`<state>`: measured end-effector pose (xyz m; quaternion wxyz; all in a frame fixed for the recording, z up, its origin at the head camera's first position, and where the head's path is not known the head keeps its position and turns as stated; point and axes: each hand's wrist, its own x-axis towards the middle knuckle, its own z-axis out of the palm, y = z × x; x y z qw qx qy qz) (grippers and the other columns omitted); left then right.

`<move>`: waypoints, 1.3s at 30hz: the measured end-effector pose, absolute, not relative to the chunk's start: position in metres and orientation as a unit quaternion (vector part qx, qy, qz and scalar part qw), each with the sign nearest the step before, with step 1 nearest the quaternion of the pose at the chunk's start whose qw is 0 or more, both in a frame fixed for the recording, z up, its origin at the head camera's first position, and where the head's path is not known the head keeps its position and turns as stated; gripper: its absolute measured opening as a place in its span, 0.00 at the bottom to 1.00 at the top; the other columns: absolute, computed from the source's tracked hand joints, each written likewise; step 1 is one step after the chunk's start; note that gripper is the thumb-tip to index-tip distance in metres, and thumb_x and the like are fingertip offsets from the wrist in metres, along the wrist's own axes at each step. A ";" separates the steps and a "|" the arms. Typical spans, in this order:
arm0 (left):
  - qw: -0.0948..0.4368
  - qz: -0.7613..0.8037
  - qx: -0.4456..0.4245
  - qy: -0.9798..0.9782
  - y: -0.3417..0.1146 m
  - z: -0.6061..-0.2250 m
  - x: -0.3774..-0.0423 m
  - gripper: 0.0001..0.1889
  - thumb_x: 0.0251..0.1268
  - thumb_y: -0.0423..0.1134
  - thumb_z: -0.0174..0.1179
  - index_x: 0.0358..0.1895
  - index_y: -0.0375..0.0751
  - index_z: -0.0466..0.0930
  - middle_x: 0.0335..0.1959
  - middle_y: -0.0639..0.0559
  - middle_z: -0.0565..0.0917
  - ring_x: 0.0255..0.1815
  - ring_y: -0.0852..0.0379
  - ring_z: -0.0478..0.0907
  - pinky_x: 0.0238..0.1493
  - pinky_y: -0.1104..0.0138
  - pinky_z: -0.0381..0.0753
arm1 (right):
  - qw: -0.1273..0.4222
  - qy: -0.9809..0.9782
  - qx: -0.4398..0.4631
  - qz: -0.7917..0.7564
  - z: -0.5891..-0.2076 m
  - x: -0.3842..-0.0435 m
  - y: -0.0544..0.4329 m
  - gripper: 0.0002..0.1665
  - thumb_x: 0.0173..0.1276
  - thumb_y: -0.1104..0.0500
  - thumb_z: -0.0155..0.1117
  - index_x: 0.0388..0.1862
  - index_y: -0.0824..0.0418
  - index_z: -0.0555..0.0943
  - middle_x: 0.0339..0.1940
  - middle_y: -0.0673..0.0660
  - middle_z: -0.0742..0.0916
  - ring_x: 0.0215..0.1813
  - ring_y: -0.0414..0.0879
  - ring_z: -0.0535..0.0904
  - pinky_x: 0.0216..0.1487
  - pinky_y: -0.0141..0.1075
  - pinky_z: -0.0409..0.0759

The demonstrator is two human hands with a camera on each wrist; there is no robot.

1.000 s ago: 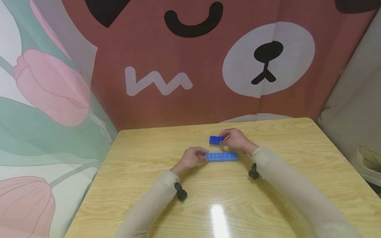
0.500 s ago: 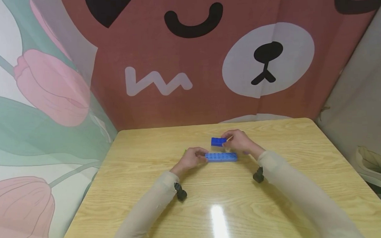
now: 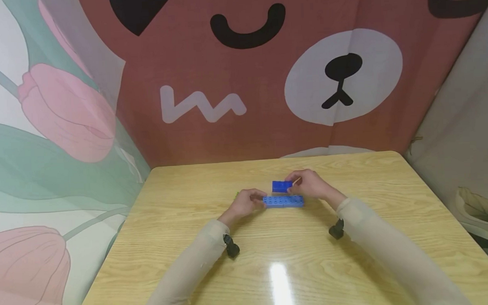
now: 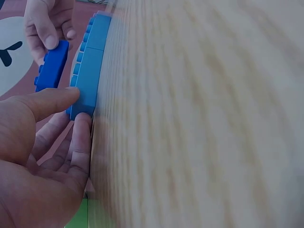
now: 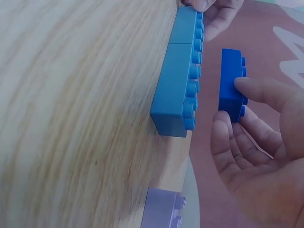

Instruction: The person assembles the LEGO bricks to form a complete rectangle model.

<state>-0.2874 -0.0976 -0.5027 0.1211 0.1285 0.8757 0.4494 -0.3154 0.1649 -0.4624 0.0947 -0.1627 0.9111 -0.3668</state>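
Dark-blue brick: the rectangular dark-blue plastic brick with studs on top (image 3: 282, 186) is off the wood-grain counter (image 3: 304, 258), raised near the row and apart from it, studs up.
Right hand: the right hand (image 3: 313, 184) pinches that brick by its right end, thumb against one side and fingers against the other, so its left end sticks out free toward the left hand.
Light-blue row: two light-blue plastic studded bricks set end to end (image 3: 283, 202) lie on the counter, studs up, long axis running left to right.
Left hand: the left hand (image 3: 247, 202) holds the row's left end between thumb and fingers, its palm off to the left.
Long axes: brick and row run roughly parallel; both wrist views show little twist between them.
Seam: in the head view, the middle of the raised brick lines up about with the joint of the row, overlapping both halves.
Gap: brick underside and row studs do not touch; how far the brick sits beyond the row's back edge, I cannot tell.
Neighbours: a bright-green block (image 4: 78, 214) sits near the left hand; a pale-purple studded brick (image 5: 160, 209) stands past the row's right end.
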 end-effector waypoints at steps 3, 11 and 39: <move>0.118 0.450 0.134 0.875 -0.098 -0.502 -0.287 0.16 0.64 0.37 0.68 0.55 0.47 0.84 0.55 0.46 0.86 0.54 0.49 0.83 0.52 0.59 0.84 | 0.094 0.911 -0.164 -0.366 -0.461 -0.312 0.166 0.19 0.63 0.54 0.73 0.53 0.55 0.84 0.53 0.58 0.87 0.50 0.50 0.84 0.48 0.42 0.84; 0.125 0.453 0.136 0.872 -0.099 -0.503 -0.286 0.16 0.65 0.38 0.67 0.55 0.49 0.84 0.54 0.47 0.86 0.53 0.49 0.84 0.50 0.59 0.84 | 0.095 0.911 -0.167 -0.365 -0.462 -0.305 0.168 0.19 0.62 0.54 0.75 0.51 0.54 0.85 0.50 0.57 0.87 0.47 0.48 0.83 0.44 0.39 0.83; 0.137 0.457 0.134 0.868 -0.100 -0.503 -0.288 0.16 0.65 0.39 0.67 0.56 0.50 0.83 0.55 0.49 0.86 0.52 0.51 0.84 0.48 0.63 0.84 | 0.092 0.914 -0.198 -0.341 -0.472 -0.299 0.167 0.18 0.59 0.54 0.76 0.48 0.55 0.86 0.47 0.55 0.90 0.52 0.53 0.84 0.54 0.49 0.81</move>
